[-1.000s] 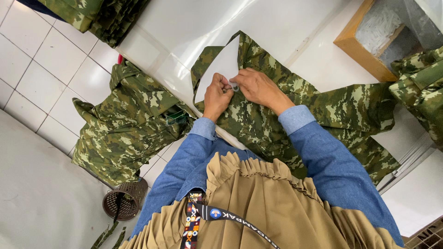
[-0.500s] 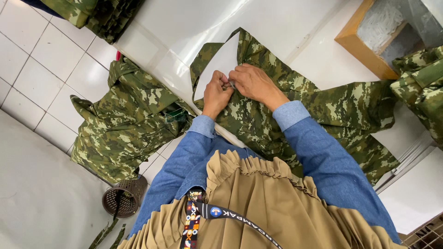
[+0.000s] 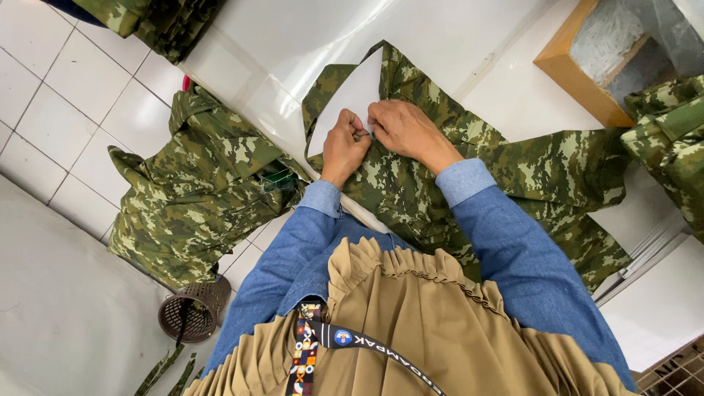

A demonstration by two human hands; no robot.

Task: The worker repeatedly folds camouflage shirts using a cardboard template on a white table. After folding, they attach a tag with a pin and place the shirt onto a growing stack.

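1. My left hand (image 3: 345, 147) is curled, thumb and forefinger pressed together on a small metal piece, perhaps a pin or clip, at the front edge of the camouflage shirt (image 3: 440, 183); what that piece is I cannot tell.
2. My right hand (image 3: 407, 132) lies knuckles up just beside it, fingertips bent down and pinching the same spot of cloth, so the 2 hands touch.
3. The shirt lies spread flat on the white table (image 3: 455, 44), its collar end pointing away from me, a sleeve trailing off to my right.
4. A white card insert (image 3: 352, 99) shows inside the open neck, just beyond my left knuckles.
5. My blue denim sleeves (image 3: 506, 242) run back to a tan pleated garment and a patterned lanyard (image 3: 308, 348).
6. To my left a second camouflage shirt (image 3: 198, 191) hangs off the table edge over the tiled floor (image 3: 59, 95), above a small brown mesh basket (image 3: 192, 312).
7. A wooden box (image 3: 579, 73) sits on the far right of the table.
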